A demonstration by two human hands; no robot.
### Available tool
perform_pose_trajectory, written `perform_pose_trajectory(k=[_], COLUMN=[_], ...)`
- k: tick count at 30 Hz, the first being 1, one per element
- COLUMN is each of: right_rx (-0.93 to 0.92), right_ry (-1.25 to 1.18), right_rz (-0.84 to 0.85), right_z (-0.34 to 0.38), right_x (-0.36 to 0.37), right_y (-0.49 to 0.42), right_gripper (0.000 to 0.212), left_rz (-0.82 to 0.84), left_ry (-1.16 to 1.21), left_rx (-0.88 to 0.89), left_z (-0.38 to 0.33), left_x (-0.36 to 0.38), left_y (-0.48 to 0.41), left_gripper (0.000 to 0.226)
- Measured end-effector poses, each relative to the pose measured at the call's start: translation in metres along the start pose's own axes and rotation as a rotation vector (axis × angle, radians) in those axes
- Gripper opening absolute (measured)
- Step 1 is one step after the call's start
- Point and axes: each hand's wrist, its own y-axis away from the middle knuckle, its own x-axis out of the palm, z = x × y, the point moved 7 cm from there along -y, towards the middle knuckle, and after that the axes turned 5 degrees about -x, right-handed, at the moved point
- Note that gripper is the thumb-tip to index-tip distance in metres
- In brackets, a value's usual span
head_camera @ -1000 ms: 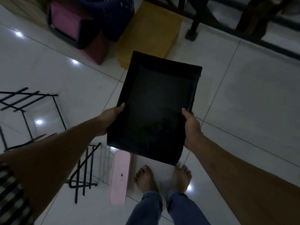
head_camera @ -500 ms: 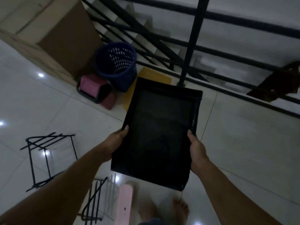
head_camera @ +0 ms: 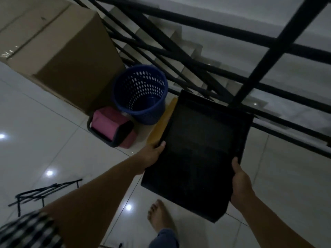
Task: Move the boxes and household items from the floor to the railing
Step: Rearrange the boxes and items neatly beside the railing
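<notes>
I carry a flat black box (head_camera: 198, 151) in front of me, tilted with its far end close to the black railing (head_camera: 268, 56). My left hand (head_camera: 151, 156) grips its left edge with the thumb on top. Gripping the right edge near the lower corner is my right hand (head_camera: 240, 183). At the foot of the railing stand a large cardboard box (head_camera: 68, 56), a blue perforated basket (head_camera: 141, 93), a pink and black bin (head_camera: 112, 127) lying on its side, and a flat yellow box (head_camera: 161, 126), partly hidden behind the black box.
White glossy floor tiles (head_camera: 44, 144) stretch to the left. A black wire rack (head_camera: 41, 192) lies on the floor at the lower left. My bare foot (head_camera: 160, 215) is below the box. Stairs (head_camera: 179, 51) descend behind the railing.
I have stepped toward the railing and my view has lifted. The black box, held in both hands, has moved closer to the railing post. The pink item near my feet has left the view.
</notes>
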Motion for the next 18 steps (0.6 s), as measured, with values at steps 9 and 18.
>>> perform_pose_trajectory(k=[9,18], right_rx=[-0.010,0.015], right_ry=[-0.045,0.037], right_rz=[-0.069,-0.035], right_z=[-0.016,-0.032], right_x=[0.056,0.086], right_y=[-0.117,-0.180], right_gripper=[0.065,0.051], left_rz=[-0.017,-0.045], left_ry=[-0.196,-0.171], left_rx=[0.005,-0.083], left_z=[-0.041,-0.028], left_x=[-0.044,-0.066], left_y=[-0.149,-0.211], left_gripper=[0.054,0.060])
